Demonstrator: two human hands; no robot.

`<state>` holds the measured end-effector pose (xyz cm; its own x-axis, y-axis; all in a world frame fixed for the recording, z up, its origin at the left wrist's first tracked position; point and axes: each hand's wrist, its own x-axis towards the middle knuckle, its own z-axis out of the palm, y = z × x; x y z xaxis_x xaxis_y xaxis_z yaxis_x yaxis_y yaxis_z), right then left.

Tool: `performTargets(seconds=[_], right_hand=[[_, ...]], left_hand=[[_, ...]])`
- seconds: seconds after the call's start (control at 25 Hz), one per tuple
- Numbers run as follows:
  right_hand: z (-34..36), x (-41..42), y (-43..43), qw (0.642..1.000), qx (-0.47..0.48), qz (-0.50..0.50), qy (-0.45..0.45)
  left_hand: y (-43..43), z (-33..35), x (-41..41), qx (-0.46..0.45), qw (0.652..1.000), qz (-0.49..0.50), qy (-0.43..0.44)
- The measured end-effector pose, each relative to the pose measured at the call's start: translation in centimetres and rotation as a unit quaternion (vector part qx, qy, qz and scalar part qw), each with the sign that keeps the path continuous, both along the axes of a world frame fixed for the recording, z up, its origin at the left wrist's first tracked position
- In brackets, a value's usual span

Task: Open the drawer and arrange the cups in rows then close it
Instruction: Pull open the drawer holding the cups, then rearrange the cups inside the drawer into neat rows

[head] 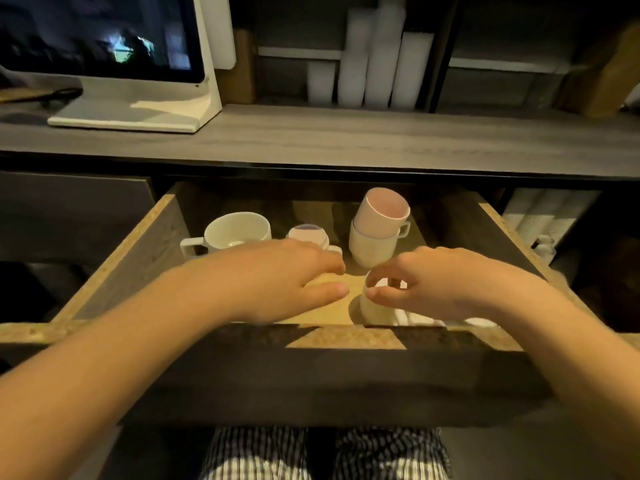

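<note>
The wooden drawer (131,251) is pulled out below the counter. Inside at the left stands a wide white cup (239,230) with a square handle. Beside it a smaller cup (308,233) is half hidden behind my left hand (277,282), which hovers over the drawer with fingers spread and nothing in it. At the back right a pink cup (382,211) lies tilted in a white cup (372,245). My right hand (433,282) pinches the rim of a small white cup (372,306) near the drawer's front wall. More white ware shows under my right wrist.
A grey counter (346,140) runs above the drawer, carrying a white screen stand (145,112) at the left. Stacks of white paper cups (381,64) stand on the shelf behind. More stacked cups (543,216) lie to the right of the drawer.
</note>
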<state>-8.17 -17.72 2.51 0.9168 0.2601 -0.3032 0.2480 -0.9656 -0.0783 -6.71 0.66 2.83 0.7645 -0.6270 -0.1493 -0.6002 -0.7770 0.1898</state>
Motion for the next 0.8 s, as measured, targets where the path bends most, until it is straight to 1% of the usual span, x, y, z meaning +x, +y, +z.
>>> performTargets(seconds=[0.12,0.16,0.24,0.32,0.4,0.48,0.52,0.6,0.64,0.72,0.8], right_hand=[[1.0,4.1,0.0,0.998,-0.053,0.037,-0.002],[1.0,5.8,-0.3,0.997,-0.066,0.034,-0.013],[0.4,9.7,-1.7,0.996,-0.073,-0.013,-0.053],[-0.4,13.0,-3.4,0.990,-0.099,-0.067,-0.069],[-1.4,14.9,-5.2,0.985,-0.129,-0.089,-0.064],[-2.2,15.3,-6.5,0.984,-0.125,-0.099,-0.083],[-2.7,15.4,-7.1,0.983,-0.110,-0.104,-0.103],[-3.9,15.4,-7.7,0.981,-0.053,-0.124,-0.139],[-4.6,15.6,-8.0,0.980,-0.002,-0.139,-0.139],[-5.9,16.2,-8.3,0.972,0.150,-0.150,-0.103],[-6.9,16.6,-8.3,0.946,0.281,-0.143,-0.075]], left_hand=[[-1.6,0.7,4.6,0.057,0.998,-0.007,-0.028],[-2.2,0.6,6.2,0.075,0.997,-0.004,-0.035],[-3.2,0.0,9.0,0.092,0.995,0.005,-0.043],[-4.2,-1.2,11.1,0.100,0.993,0.007,-0.063],[-4.9,-2.8,12.2,0.081,0.991,-0.003,-0.104],[-4.8,-4.3,12.4,0.029,0.990,-0.013,-0.138],[-4.6,-5.1,12.5,0.010,0.990,-0.015,-0.141],[-4.1,-6.1,12.0,0.000,0.993,-0.002,-0.116],[-4.0,-6.6,11.9,0.004,0.995,0.005,-0.098],[-4.3,-7.3,12.0,0.008,0.997,0.006,-0.071],[-4.5,-8.1,12.3,0.006,0.998,0.001,-0.056]])
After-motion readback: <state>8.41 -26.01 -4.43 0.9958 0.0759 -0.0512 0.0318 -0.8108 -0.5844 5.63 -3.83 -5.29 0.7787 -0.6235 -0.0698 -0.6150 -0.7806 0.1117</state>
